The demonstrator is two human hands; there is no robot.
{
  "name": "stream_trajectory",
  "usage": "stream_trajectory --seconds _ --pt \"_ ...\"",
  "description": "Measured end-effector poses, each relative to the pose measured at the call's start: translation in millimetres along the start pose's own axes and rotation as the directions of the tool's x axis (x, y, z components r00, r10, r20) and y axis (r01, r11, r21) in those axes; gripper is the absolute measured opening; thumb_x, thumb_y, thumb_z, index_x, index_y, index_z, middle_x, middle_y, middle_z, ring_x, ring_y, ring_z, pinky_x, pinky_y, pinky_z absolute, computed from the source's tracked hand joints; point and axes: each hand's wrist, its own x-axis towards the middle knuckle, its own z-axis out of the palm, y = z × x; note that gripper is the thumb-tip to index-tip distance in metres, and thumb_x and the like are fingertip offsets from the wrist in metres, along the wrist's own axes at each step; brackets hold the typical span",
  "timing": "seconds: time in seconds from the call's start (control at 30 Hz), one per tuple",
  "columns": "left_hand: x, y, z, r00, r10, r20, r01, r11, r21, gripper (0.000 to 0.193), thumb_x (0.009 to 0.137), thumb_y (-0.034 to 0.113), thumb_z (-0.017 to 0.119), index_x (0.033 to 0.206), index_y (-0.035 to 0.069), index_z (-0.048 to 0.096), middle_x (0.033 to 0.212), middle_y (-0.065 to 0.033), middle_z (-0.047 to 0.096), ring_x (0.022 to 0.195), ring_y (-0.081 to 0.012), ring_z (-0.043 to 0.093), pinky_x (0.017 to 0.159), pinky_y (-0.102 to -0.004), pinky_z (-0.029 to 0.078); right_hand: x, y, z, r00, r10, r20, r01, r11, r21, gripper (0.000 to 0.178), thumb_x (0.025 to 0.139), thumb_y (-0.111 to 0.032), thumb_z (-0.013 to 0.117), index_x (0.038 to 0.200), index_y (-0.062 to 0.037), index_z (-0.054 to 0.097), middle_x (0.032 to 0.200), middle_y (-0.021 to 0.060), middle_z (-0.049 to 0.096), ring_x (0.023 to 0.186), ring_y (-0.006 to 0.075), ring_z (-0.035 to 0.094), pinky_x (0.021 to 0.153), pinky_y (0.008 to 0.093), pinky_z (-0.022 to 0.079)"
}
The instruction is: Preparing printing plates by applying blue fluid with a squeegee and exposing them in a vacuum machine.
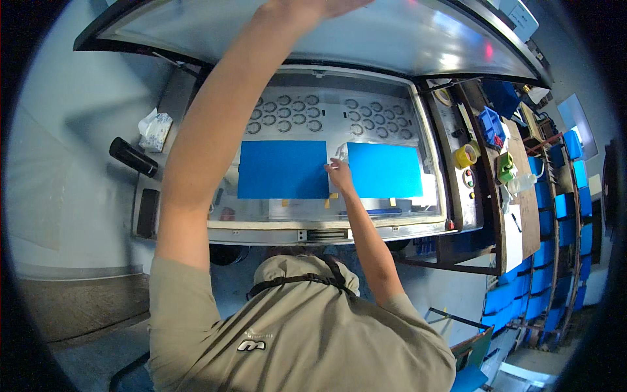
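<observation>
Two flat blue sheets lie side by side on a framed glass bed: the left sheet [282, 170] and the right sheet [385, 170]. In the narrow gap between them is my right hand [339, 176], its fingertips at the right edge of the left sheet and its fingers slightly apart. My left arm reaches far up to the raised lid [392, 39]. There my left hand [313, 8] is at the lid, with its fingers partly cut off by the picture's top edge. Under the glass, rows of round rings [298, 119] show behind the sheets.
The bed's pale front rim [274, 234] runs nearest me. A tissue pack [155, 130] and a black cylinder [133, 157] are at the left. To the right are buttons [468, 178], a yellow tape roll [466, 155], a bench with a blue bin [491, 126], and racks of blue panels [542, 281].
</observation>
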Motion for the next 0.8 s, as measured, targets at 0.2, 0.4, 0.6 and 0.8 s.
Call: stream_trajectory --seconds 0.2,0.4,0.6,0.8 --pt "-140 -5 -15 0.922 0.170 0.347 -0.024 0.922 -0.387 0.064 0.082 0.038 0.073 0.140 0.025 0.050 0.158 -0.0068 0.026 0.147 -0.0279 0.023 0.119 -0.0511 0.021 37 -12 -4 0.920 0.372 0.123 -0.385 0.916 0.110 0.038 0.079 -0.030 0.072 0.107 -0.0056 0.072 0.088 0.0087 0.069 0.072 0.0200 0.062 0.069 0.0345 0.049" --pt "-397 -88 -8 0.296 0.098 0.950 0.331 0.923 -0.198 0.073 0.079 0.050 0.073 0.143 0.025 0.048 0.157 -0.0080 0.029 0.147 -0.0313 0.022 0.119 -0.0541 0.021 51 -31 -1 0.792 0.540 0.284 -0.608 0.738 0.294 0.017 0.077 -0.033 0.072 0.079 -0.0173 0.068 0.077 -0.0036 0.057 0.067 0.0112 0.046 0.064 0.0317 0.034" --pt "-513 -103 -20 -0.020 -0.012 1.000 0.517 0.856 0.021 0.118 0.055 0.071 0.078 0.153 0.031 0.027 0.163 -0.0054 0.010 0.149 -0.0356 0.009 0.118 -0.0617 0.013 45 -28 -7 0.795 0.574 0.196 -0.606 0.740 0.291 0.035 0.073 -0.039 0.078 0.090 -0.0095 0.068 0.085 0.0020 0.061 0.074 0.0156 0.051 0.067 0.0347 0.039" --pt "-540 -97 -33 -0.033 -0.056 0.998 0.531 0.845 0.065 0.125 0.049 0.075 0.078 0.154 0.036 0.022 0.164 -0.0028 0.007 0.150 -0.0344 0.006 0.117 -0.0645 0.009 21 -79 -6 0.905 0.377 0.198 -0.421 0.858 0.293 0.039 0.083 -0.034 0.075 0.106 -0.0046 0.063 0.086 0.0067 0.064 0.076 0.0202 0.058 0.068 0.0319 0.044"
